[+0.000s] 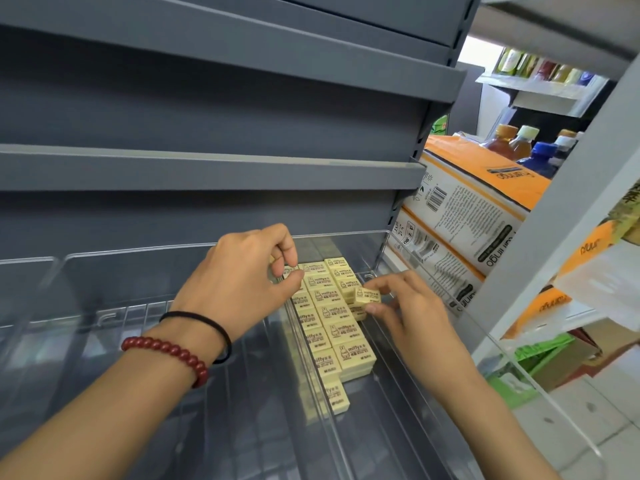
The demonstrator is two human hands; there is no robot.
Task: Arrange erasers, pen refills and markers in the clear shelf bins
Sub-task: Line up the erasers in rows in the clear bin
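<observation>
In the clear bin (263, 393), left hand (249, 275) pinches a back-row eraser (289, 270); right hand (408, 306) pinches a loose eraser (367, 295)

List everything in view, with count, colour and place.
erasers: many, cream with brown print, rows in the right clear bin
held eraser: one, cream, above the rows' right side
clear bins: at least two, transparent, lower shelf
shelves: several, grey, above the bins
cartons: at least two, white and orange, stacked right of the shelving
bottles: several, mixed colours, behind the cartons
bracelet: one, dark red beads, left wrist
hair band: one, black, left wrist
left hand: one, pinching a back-row eraser
right hand: one, pinching the held eraser
</observation>
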